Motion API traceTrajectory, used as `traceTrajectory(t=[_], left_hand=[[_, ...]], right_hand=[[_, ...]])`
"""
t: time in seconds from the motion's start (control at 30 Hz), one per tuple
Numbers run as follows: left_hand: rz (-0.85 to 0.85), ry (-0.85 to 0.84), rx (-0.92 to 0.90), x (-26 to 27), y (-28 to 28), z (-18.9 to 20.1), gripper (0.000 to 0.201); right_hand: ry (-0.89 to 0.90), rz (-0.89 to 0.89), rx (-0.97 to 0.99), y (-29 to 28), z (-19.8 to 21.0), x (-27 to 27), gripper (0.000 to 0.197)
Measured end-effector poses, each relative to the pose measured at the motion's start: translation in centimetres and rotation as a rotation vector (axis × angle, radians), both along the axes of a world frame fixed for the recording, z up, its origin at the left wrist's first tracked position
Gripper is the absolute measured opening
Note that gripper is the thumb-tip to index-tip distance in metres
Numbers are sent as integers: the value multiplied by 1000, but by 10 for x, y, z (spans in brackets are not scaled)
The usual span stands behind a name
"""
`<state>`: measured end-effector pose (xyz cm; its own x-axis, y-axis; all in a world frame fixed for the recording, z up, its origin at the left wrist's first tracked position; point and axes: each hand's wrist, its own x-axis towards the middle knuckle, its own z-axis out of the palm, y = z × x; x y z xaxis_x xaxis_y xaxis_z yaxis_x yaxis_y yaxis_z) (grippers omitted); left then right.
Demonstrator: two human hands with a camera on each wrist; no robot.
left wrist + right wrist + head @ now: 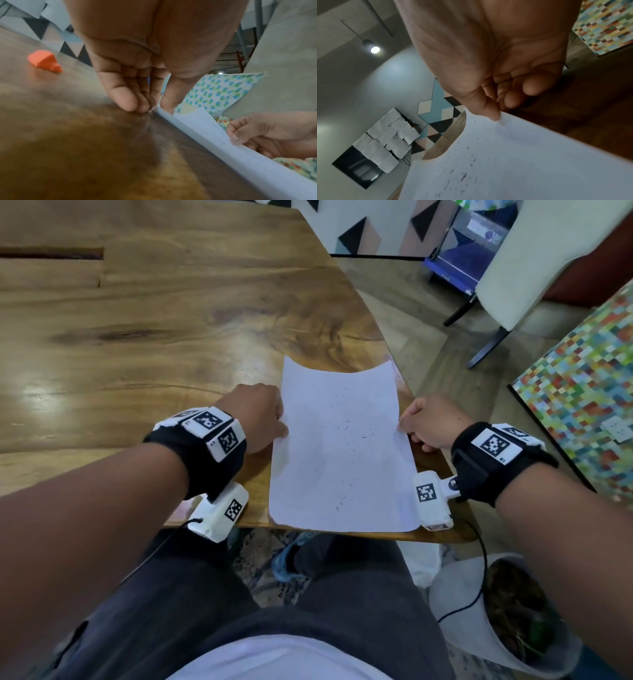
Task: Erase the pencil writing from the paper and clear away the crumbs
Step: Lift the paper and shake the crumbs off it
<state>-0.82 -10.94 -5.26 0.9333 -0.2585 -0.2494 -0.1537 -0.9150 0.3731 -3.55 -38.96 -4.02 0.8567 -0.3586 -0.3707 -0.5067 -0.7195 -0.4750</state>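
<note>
Black wrist straps [202,460] carrying white checker-marked camera boxes [221,511]

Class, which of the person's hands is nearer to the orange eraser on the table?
Left. The left hand is at the paper's left edge, on the side where the orange eraser lies; the right hand pinches the opposite edge.

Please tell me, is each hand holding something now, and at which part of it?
Both hold the paper. The left hand pinches its left edge, the right hand pinches its right edge, each about midway along. The sheet curves up, carrying dark crumbs.
</note>
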Motion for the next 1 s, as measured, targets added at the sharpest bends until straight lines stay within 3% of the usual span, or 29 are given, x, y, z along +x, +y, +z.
traceTrajectory(t=[0.3,0.47,0.7,0.77,0.87,1.0], left_hand=[[197,-44,-506,12,-9,24,55],[106,-154,-762,21,-20,57,48],[-9,-365,-920,16,-25,78,41],[-24,-409,-902,9,-28,72,44],[-40,-391,-822,-3,-30,52,45],[-23,-327,-798,-11,-34,47,34]], right_hand=[[-315,-39,256,-12,25,-2,7],[-618,59,189,-15,69,-3,12],[-976,95,113,-15,97,-25,20],[-994,97,99,-14,89,-37,21],[-857,81,-27,-17,65,-49,10],[-822,59,-93,-18,59,-56,18]])
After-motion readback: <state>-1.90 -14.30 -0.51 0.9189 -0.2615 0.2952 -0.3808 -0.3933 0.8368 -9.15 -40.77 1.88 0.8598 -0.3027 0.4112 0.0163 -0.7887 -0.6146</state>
